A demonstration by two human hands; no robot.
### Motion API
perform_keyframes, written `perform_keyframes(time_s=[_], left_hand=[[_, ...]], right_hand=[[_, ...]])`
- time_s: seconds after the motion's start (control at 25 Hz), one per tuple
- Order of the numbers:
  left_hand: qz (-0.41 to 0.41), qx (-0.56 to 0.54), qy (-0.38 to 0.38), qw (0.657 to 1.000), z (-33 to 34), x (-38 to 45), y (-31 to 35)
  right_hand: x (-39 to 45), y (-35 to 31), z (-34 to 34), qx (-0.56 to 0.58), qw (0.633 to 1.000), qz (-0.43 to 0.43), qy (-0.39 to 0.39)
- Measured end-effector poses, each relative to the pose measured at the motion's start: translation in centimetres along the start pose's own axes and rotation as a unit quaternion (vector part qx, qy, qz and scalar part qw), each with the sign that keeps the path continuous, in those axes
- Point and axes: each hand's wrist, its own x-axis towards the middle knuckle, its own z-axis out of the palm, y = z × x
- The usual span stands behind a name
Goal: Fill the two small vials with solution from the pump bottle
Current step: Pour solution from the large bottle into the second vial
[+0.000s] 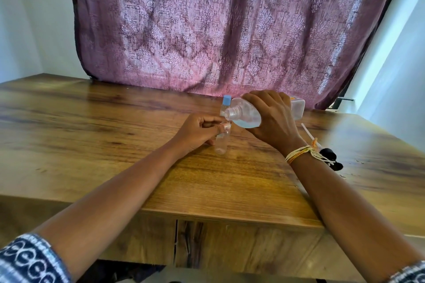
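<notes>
My right hand [273, 117] grips the clear pump bottle [248, 115], tipped on its side with its open threaded neck pointing left, just above a small vial. Pale blue liquid lies in the bottle's lower side. My left hand [197, 131] pinches the neck of that uncapped clear vial [222, 142], which stands upright on the wooden table [115, 145]. A second vial with a blue cap [226, 104] stands just behind, partly hidden by the bottle. The pump head with its black top and white tube [328, 154] lies on the table behind my right wrist.
A purple patterned curtain [230, 30] hangs along the table's far edge. The table's front edge [207, 213] runs below my forearms. White walls stand at both sides.
</notes>
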Motion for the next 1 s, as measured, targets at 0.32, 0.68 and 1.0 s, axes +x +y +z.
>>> perform_keyframes(time_s=[0.32,0.68,1.0], left_hand=[[-0.007,-0.008,0.005,1.000,0.09,-0.22,0.32],[-0.011,0.000,0.011,1.000,0.14,-0.31,0.69],[-0.011,0.000,0.002,1.000,0.10,-0.53,1.00]], right_hand=[[-0.01,0.14,0.07,-0.013,1.000,-0.009,0.016],[0.00,0.26,0.08,-0.020,1.000,-0.006,0.009],[0.03,0.27,-0.09,-0.021,1.000,-0.008,0.019]])
